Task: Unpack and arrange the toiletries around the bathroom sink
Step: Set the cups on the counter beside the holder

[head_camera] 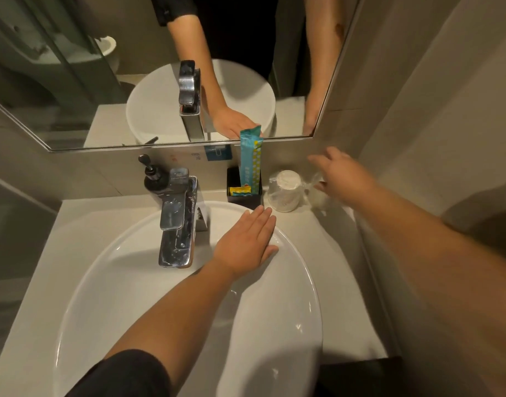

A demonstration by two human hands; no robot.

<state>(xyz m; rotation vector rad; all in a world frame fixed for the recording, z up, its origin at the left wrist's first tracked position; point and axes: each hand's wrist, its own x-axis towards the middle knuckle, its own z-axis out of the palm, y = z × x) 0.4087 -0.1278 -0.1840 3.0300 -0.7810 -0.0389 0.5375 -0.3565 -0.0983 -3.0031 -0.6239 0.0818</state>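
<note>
Left hand: left hand (pixel 246 242) lies flat, fingers straight, on the sink (pixel 297 270) rim; holds nothing.
Right hand: right hand (pixel 342 174) reaches toward the back corner, fingers spread and relaxed, touching clear wrap (pixel 317 193); no firm grip seen.
Done: teal packet (pixel 250 161) stands upright in the black holder (pixel 243 193); yellow sachet (pixel 239 190) lies in it too.
Left: cup (pixel 284 190), inverted beside the holder, appears wrapped and unopened.
Fixtures: tap (pixel 177 219), soap pump (pixel 154 176) behind it.
Progress: judged partway.
</note>
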